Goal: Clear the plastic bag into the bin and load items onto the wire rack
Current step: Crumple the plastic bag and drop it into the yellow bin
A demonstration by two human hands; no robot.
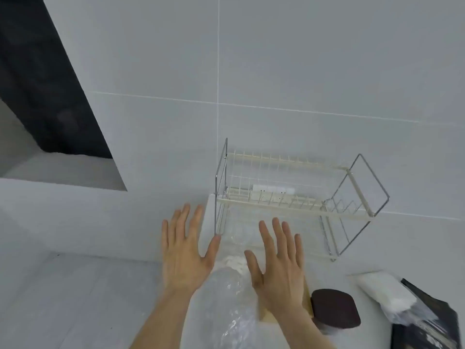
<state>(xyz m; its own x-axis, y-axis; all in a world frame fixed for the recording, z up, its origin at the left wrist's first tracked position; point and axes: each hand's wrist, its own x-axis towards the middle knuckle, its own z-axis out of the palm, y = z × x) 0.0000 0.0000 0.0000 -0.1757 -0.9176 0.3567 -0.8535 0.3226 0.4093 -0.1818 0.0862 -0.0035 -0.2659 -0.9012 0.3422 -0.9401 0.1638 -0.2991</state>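
Note:
A two-tier wire rack (297,205) with cream rails and chrome end frames stands against the tiled wall on a white surface. A clear plastic bag (229,298) lies crumpled below it, between my forearms. My left hand (187,250) hovers flat with fingers spread, left of the rack's near corner, holding nothing. My right hand (275,263) is spread the same way over the bag and a tan board (305,298), also empty. A dark brown oval-lidded item (334,308) sits right of my right wrist.
A white wrapped bundle (385,290) and a black printed packet (427,321) lie at the lower right. A white socket strip (273,191) shows on the wall behind the rack. A dark recess (42,91) opens at the upper left.

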